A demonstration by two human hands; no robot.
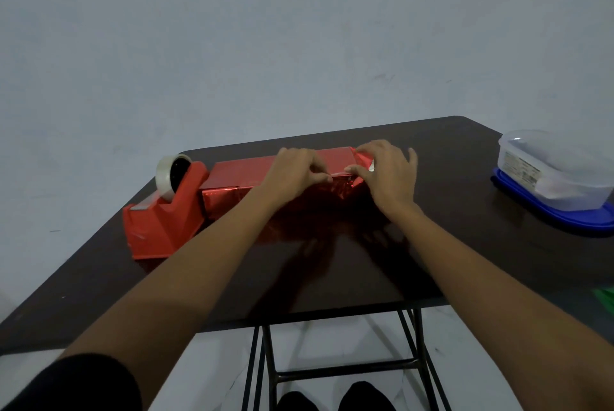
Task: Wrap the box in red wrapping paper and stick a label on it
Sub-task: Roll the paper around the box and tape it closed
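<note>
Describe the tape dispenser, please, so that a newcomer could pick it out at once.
On the dark table, find the glossy red-wrapped box in the middle; the tape dispenser stands at its left end. It is a chunky matte red block with a roll of clear tape on top, unlike the shiny box or the clear container at the far right.

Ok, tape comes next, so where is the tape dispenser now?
In the head view the red tape dispenser stands on the left part of the table, right beside the left end of the red-wrapped box, left of the left hand.
</note>
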